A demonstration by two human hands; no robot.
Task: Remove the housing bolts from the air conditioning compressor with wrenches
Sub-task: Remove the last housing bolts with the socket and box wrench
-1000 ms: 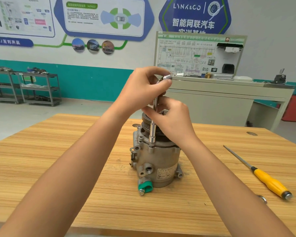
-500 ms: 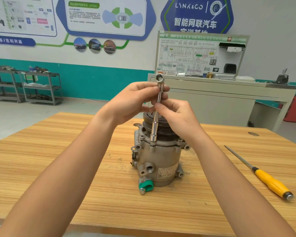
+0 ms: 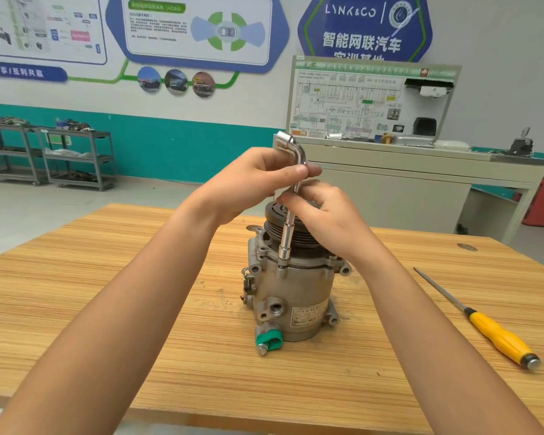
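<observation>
at the centre of the bench (image 3: 107, 309), the compressor (image 3: 291, 296) stands upright, pulley (image 3: 274, 229) uppermost. an l-shaped socket wrench (image 3: 285, 243) rises near vertical from the flange at the housing's upper rim. its lower socket is seated over a bolt (image 3: 281, 267) on the near side, of which little shows below the socket. the left hand (image 3: 248, 180) curls round the wrench just below the bend, thumb and fingers closed on the shaft, with the short arm jutting up and to the left. the right hand (image 3: 327, 215) pinches the shaft lower down, between the left hand and the pulley, fingers curled about it.

judged step: spinning a loosened bolt out by twirling the shaft, rather than levering on the short arm. to do it well, hold the shaft in line with the bolt axis so that the socket does not ride off the head. let the lower hand guide and the upper one turn. press down only lightly, since the bolt must rise as it unscrews. the compressor is unclamped and tall for its base, so sideways force could tip it or make it slide. whether the other flange ears hold bolts cannot be told from this view. a yellow-handled screwdriver (image 3: 500, 337) lies well apart to the right.
</observation>
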